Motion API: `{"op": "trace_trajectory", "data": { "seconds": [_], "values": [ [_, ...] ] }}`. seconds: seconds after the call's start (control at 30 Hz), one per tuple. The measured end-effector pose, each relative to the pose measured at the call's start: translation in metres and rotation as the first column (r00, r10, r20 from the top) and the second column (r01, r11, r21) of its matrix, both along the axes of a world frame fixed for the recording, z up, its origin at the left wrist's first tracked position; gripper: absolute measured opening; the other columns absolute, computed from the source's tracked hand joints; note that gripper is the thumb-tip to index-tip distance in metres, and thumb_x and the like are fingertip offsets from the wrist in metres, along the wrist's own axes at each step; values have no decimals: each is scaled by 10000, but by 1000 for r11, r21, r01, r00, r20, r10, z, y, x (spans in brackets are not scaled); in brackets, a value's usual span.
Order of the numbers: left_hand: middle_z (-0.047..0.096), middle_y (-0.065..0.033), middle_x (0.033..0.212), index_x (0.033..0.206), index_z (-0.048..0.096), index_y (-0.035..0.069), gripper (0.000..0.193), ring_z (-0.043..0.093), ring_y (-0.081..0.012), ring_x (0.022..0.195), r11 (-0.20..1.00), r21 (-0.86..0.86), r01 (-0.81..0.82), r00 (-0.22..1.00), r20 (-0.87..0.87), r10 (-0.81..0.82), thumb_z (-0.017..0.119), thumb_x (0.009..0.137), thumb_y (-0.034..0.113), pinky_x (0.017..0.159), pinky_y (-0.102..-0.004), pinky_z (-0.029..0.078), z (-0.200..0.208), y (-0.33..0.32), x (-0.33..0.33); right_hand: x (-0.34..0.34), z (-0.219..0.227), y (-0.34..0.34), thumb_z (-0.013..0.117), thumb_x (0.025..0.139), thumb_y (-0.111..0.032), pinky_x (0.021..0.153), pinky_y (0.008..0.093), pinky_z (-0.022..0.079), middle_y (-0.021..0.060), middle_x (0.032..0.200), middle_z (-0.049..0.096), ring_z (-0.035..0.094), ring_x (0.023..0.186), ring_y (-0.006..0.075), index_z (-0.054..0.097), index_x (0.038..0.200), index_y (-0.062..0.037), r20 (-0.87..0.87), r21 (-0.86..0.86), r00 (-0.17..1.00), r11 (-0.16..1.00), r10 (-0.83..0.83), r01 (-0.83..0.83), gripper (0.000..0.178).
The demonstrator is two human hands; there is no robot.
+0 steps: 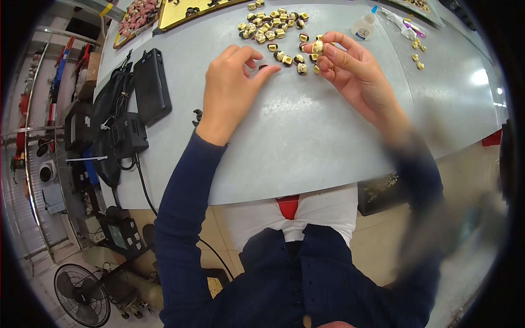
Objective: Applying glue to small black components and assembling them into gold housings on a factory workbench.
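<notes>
My left hand (pixel 231 87) is over the table with fingers curled and thumb stretched to the right. A small dark piece (pixel 263 66) shows between its fingertips and thumb; its kind is too small to tell. My right hand (pixel 358 68) pinches a small cream-and-yellow figure piece (pixel 317 47) between thumb and fingers. Similar cream, yellow and dark brown pieces (pixel 286 59) lie loose between and just beyond my hands. Farther back spreads a larger heap of the same pieces (pixel 265 24).
A small clear bottle with a blue tip (pixel 363 26) stands back right, with several yellow pieces (pixel 420 64) beyond it. At the far left are a yellow tray (pixel 183 15) and a tray of pink pieces (pixel 143 16). A black box (pixel 152 86) and cables line the left edge.
</notes>
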State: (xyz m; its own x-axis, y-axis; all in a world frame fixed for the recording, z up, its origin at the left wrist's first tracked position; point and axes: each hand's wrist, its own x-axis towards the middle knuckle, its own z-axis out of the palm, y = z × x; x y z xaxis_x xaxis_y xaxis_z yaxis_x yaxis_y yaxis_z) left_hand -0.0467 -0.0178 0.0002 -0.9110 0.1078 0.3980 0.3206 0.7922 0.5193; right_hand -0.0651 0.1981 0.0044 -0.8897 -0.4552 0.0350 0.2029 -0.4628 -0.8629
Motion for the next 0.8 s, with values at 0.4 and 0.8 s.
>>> {"op": "trace_trajectory", "data": {
  "seconds": [0.4, 0.8],
  "values": [
    [588, -90, 725, 777, 635, 10, 134, 595, -180, 638, 993, 115, -11, 1000, 17, 9, 717, 707, 89, 592, -279, 489, -6, 1, 2, -2, 0, 0, 625, 859, -180, 732, 202, 438, 83, 1010, 610, 518, 781, 71, 535, 1055, -34, -11, 19, 1000, 1000, -10, 10, 261],
    [633, -70, 981, 1018, 603, -19, 209, 588, -121, 917, 440, 898, -14, 918, 186, -349, 644, 821, 38, 831, -245, 457, 9, 10, 17, 6, -3, -5, 633, 849, -164, 751, 200, 437, 43, 983, 604, 558, 852, 87, 513, 1019, -69, 33, 118, 999, 993, 24, -28, 229]
  ]
}}
